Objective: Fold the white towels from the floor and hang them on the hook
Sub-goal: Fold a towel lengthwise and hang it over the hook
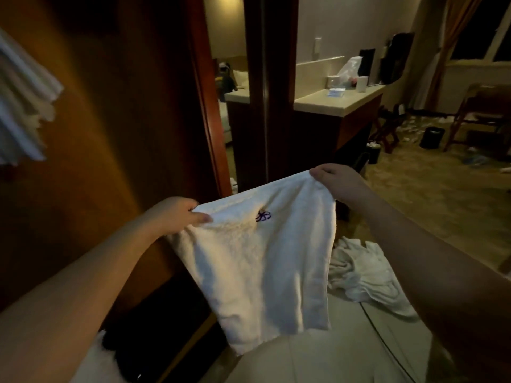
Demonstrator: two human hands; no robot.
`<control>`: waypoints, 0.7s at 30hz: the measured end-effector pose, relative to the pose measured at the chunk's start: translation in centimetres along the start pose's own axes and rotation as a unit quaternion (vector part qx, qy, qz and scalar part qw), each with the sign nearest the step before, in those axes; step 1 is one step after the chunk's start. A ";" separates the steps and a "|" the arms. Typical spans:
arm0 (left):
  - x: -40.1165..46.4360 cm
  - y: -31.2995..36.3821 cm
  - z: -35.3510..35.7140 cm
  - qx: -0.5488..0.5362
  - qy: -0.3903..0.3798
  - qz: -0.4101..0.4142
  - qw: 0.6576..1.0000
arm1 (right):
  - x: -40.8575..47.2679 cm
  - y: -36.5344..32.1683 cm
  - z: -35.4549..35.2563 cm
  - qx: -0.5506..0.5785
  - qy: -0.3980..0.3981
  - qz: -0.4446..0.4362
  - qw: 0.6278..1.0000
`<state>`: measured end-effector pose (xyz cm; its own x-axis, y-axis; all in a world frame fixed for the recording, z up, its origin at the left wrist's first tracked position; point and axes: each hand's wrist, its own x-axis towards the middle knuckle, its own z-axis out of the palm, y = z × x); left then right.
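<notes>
A white towel point(260, 266) with a small purple emblem hangs in front of me, stretched by its top edge. My left hand point(177, 214) pinches its upper left corner. My right hand point(337, 183) grips the upper right corner, held a little higher. A crumpled heap of white towels point(365, 275) lies on the floor just right of the held one. White towels point(22, 106) hang at the far left against the wooden door; the hook itself is hidden.
The brown wooden door point(96, 134) fills the left side. A tall mirror point(229, 87) stands in a dark frame behind. A counter point(340, 102) with small items is at the right, and beyond it a wooden chair point(481, 114) and a black bin point(431, 138) on littered carpet.
</notes>
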<state>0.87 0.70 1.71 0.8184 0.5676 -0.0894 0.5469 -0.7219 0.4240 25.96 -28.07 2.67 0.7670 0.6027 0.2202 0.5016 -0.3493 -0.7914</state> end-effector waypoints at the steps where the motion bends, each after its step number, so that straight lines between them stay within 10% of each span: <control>1: -1.7 -1.6 -0.5 -0.003 -0.009 -0.018 1.000 | -1.0 -0.7 0.9 0.000 -0.005 0.000 1.000; 6: -9.0 -8.7 -2.8 -0.193 -0.019 -0.064 0.979 | -4.3 -3.3 4.5 0.000 -0.011 0.008 1.000; 12: -15.6 -13.5 -3.6 -0.542 0.040 -0.088 0.835 | -6.3 -7.2 7.9 -0.015 -0.023 -0.005 1.000; 21: -20.1 -14.2 -3.3 -0.679 0.153 -0.089 0.713 | -8.5 -10.3 10.3 -0.025 -0.058 -0.021 0.998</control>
<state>-23.91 0.83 0.43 0.5664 0.8125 -0.1378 -0.2077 0.3025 0.9303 10.16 -22.25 3.10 0.6947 0.6955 0.1834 0.5547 -0.3557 -0.7521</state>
